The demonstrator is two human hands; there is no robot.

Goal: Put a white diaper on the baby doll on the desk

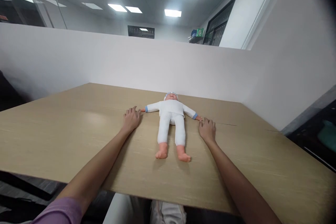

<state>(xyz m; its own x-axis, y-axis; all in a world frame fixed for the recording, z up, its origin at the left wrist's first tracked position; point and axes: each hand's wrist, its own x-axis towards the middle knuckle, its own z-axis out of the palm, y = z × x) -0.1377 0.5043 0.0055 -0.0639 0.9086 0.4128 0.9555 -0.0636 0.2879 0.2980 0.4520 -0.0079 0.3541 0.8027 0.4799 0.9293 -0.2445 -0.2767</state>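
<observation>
A baby doll (172, 112) lies on its back on the wooden table (78, 129), arms spread wide and bare feet toward me. It wears a white top and trousers with blue cuffs and a white cap with blue marks. My left hand (132, 119) rests palm down beside the doll's hand on the left, fingers slightly bent and apart. On the other side, my right hand (207, 130) lies palm down by the doll's other hand, fingers loosely spread. Both hands are very close to the doll's hands; I cannot tell whether they touch. Neither holds anything.
Behind the table stands a low white wall (126, 63) with glass above it. A dark-framed opening (315, 136) with a greenish thing inside is at the right. The table's front edge runs over my lap. A thin seam crosses the tabletop.
</observation>
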